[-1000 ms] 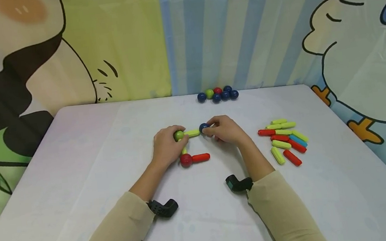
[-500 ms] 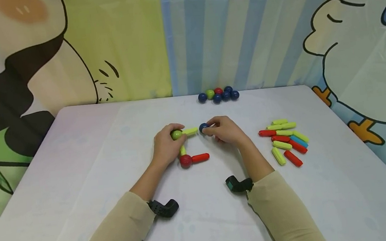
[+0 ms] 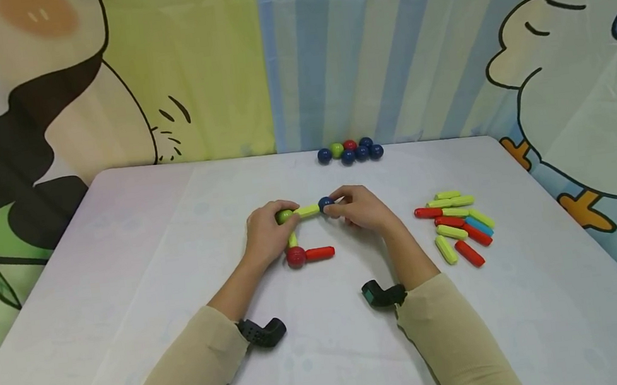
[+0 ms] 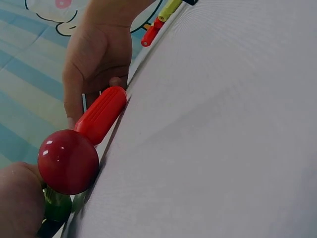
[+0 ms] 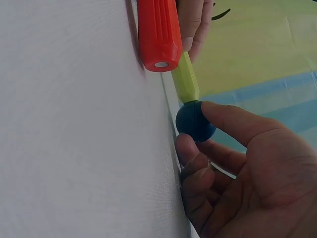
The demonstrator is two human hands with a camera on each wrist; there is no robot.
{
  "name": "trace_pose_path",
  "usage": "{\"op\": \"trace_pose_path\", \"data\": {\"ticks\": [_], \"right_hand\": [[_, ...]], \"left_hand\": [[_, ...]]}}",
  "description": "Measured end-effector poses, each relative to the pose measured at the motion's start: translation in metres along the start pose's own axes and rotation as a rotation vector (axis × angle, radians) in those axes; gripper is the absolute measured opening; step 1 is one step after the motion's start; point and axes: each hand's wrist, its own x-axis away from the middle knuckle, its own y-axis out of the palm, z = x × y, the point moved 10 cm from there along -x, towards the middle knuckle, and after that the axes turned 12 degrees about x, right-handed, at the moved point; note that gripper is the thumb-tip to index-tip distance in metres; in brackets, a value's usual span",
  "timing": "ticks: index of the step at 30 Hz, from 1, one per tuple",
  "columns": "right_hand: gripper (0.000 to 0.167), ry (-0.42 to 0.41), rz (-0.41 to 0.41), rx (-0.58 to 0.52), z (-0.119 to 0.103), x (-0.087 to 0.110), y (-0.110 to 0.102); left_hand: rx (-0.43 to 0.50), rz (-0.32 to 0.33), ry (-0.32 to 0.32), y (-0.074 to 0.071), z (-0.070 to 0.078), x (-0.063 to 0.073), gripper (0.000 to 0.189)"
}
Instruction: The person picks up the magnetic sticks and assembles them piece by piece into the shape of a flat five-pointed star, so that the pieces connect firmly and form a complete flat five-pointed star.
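Ball-and-rod assembly [image 3: 292, 240], open on its right side, at the middle of a white-covered table [image 3: 321, 356], between the hands. Nearest: black wrist device, left [image 3: 263, 333]; black wrist device, right [image 3: 383, 294]. Near corner of assembly: glossy red ball [image 3: 295, 257], with red rod [image 3: 320, 253] pointing right, a silvery disc in its free end. About level, well to the right: loose rods [image 3: 451, 231], heaped; several yellow-green, four red, one blue. Behind the red ball: yellow-green side rod [image 3: 293, 239], partly hidden by the left hand [image 3: 267, 232], whose thumb and fingers grip the green ball [image 3: 284, 216]. Thence rightward: yellow-green far rod [image 3: 307, 211], its end touching the dark blue ball [image 3: 325, 204], pinched between thumb and fingertips of the right hand [image 3: 364, 208]. Far edge: loose balls [image 3: 362, 153], clustered; five blue, one green, one red. Behind: cartoon-printed backdrop [image 3: 202, 58], partly blue-striped.
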Motion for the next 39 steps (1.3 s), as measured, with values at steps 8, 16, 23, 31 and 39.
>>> {"op": "trace_pose_path", "data": {"ticks": [8, 16, 23, 31, 39], "right_hand": [[0.046, -0.012, 0.001, -0.052, 0.0, 0.0, 0.002], [0.043, -0.09, -0.033, -0.086, -0.005, -0.001, 0.006], [0.039, -0.012, 0.096, -0.255, 0.016, -0.006, -0.012], [0.036, 0.038, 0.211, -0.148, 0.029, 0.004, -0.043], [0.04, 0.094, 0.081, 0.1, 0.04, 0.03, -0.074]], "left_hand": [[-0.077, -0.016, 0.021, 0.004, 0.003, -0.001, 0.024], [-0.121, -0.036, 0.036, 0.008, 0.003, -0.001, 0.028], [-0.114, -0.042, 0.065, 0.012, 0.007, 0.0, 0.027], [-0.112, -0.037, 0.059, 0.01, 0.007, 0.001, 0.027], [-0.123, -0.04, 0.042, 0.007, 0.006, -0.001, 0.028]]}}
